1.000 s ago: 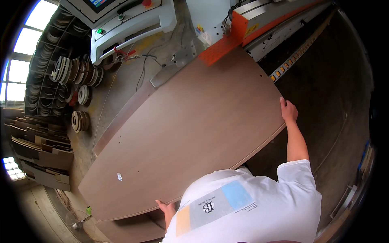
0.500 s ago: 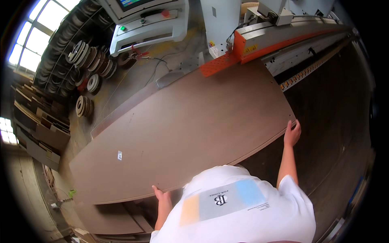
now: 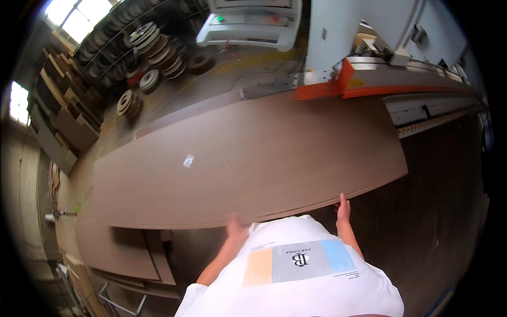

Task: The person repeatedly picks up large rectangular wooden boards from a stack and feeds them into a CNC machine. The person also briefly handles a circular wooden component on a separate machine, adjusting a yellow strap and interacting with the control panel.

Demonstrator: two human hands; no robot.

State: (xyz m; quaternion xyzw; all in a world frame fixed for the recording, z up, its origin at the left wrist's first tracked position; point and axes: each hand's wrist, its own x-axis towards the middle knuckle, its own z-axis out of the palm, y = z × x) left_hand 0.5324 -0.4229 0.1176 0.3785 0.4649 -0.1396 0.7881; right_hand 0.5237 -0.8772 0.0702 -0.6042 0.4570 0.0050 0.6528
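Observation:
A long brown board [image 3: 296,153] lies across the space before me, with a small white label [image 3: 188,160] on its top face. Along its near edge there seem to be thin layered lines, so more than one sheet may be stacked. My right hand [image 3: 343,210] grips that near edge right of my body, thumb up at the top and fingers partly under the board. Motion smears my left hand [image 3: 236,228], which is at the near edge left of my body; its fingers cannot be made out.
At the far right stands a machine with an orange guard [image 3: 346,79] and metal rail, its end by the board's far edge. A white control console [image 3: 251,29] is behind. More brown boards [image 3: 132,253] lie lower left. Reels of edge band [image 3: 158,50] are stacked far left.
My right hand has moved left along the near edge, away from the board's right corner. My left hand has shifted right and up. The view has turned, so the board looks more level.

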